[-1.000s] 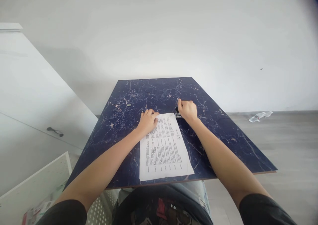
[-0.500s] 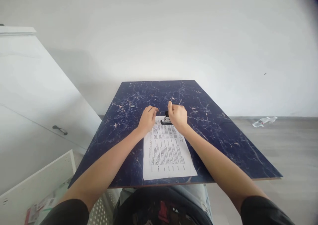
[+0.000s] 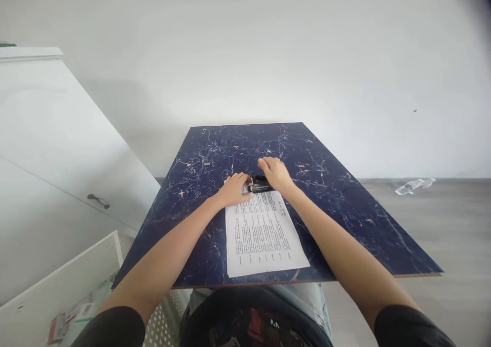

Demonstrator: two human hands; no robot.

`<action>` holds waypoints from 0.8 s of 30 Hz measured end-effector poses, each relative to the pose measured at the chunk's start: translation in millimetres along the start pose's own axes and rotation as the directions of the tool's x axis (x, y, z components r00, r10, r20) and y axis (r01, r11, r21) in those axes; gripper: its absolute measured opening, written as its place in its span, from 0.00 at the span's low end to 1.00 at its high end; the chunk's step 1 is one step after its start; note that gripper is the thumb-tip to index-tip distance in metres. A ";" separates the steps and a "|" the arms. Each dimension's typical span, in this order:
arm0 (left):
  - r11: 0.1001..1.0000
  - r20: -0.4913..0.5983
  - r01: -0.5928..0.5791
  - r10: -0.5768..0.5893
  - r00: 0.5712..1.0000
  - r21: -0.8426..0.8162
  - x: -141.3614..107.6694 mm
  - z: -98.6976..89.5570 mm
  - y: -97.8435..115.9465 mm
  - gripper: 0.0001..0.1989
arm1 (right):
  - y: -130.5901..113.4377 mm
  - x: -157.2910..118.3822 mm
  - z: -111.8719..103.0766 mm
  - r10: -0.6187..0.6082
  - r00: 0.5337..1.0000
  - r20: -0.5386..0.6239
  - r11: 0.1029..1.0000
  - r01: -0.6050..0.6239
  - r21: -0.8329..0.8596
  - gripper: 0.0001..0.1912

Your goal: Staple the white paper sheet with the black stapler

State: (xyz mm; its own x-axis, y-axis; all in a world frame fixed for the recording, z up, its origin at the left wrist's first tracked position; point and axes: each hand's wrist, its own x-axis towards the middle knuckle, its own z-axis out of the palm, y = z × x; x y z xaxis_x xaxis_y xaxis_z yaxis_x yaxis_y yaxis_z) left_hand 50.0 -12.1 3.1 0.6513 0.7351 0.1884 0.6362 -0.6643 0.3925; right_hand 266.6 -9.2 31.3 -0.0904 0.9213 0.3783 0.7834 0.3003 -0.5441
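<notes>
A printed sheet of paper (image 3: 264, 234) lies on the dark blue marbled tabletop (image 3: 337, 219). Across its top edge sits a black stapler (image 3: 260, 185), front end to the left, its top arm lowered. My left hand (image 3: 236, 189) rests on the sheet's upper left corner, thumb and fingers spread on either side of the stapler's front end. Over the rear of the stapler is my right hand (image 3: 276, 175), fingers curled and the side of the hand against it. This hand hides the stapler's back end.
On the tabletop, farther off to the left, lies a small grey-green bar (image 3: 207, 164). A white cabinet (image 3: 69, 147) stands at left, above an open white drawer (image 3: 65, 291) with papers inside. A clear plastic item (image 3: 414, 186) lies on the floor at right.
My left hand has slid right and nearer, up to the stapler's front end. The stapler's raised top arm has come down under my right hand, whose upright thumb has lowered.
</notes>
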 end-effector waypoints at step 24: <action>0.942 -0.076 -0.015 -0.011 0.997 -0.334 3.7 1.1 -10.0 0.12 | 89.0 -11.1 -42.6 0.127 0.620 0.774 0.439 -0.735 0.517 0.19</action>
State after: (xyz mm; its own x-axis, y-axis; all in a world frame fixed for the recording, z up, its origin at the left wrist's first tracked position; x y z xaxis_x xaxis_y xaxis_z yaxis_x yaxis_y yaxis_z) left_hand 46.5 -2.9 -1.1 0.6108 0.7507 0.2517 0.4517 -0.5914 0.6680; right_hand 363.6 -3.2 10.6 -0.4321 0.8010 -0.4143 0.0927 -0.4175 -0.9039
